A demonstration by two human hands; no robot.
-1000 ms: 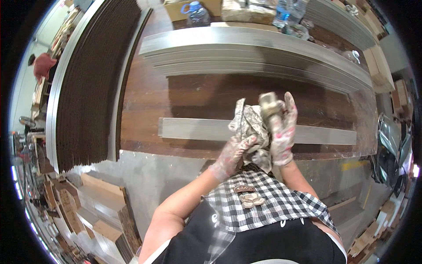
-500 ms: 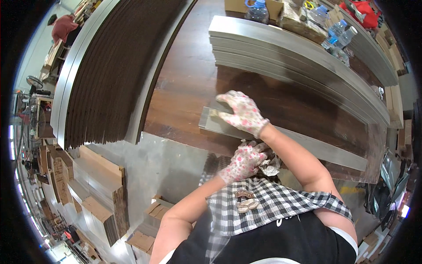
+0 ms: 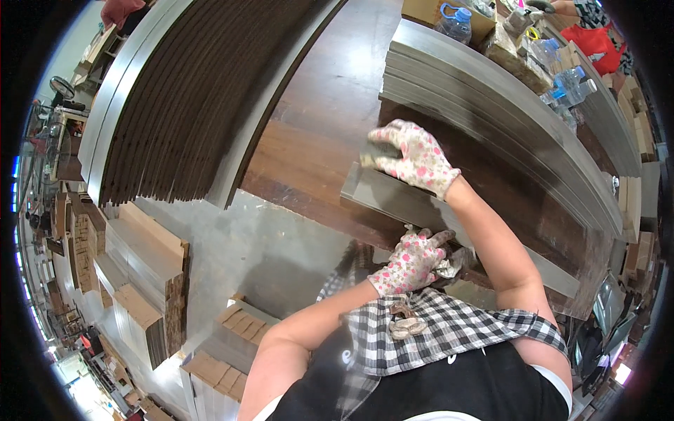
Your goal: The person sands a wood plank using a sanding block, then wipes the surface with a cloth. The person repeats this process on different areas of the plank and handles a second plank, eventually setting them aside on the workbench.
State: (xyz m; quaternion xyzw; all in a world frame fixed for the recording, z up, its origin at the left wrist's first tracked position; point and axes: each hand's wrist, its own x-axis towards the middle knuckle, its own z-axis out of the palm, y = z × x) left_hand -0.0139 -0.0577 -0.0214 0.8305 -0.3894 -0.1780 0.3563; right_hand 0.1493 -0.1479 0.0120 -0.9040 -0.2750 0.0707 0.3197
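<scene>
A long flat grey board lies across the brown tabletop in front of me. Over its left end is my right hand, in a white glove with pink spots and a grey palm. Its fingers and thumb curve apart; a yellowish patch shows at the thumb tip, slightly blurred. Close to the table's near edge, my left hand, gloved alike, grips a crumpled whitish rag against the front of my checked apron. Part of the rag is hidden behind the fingers and the right forearm.
A tall row of dark-edged boards stands at the left. Beyond my right hand lies a stack of long grey boards. Water bottles and a red bag sit at the back right, near another person's arm. Cardboard-wrapped stacks stand lower left.
The whole view has shifted, with the tabletop things moving right in the picture. My right hand stays over the board's left end; the left keeps its grip on the rag.
</scene>
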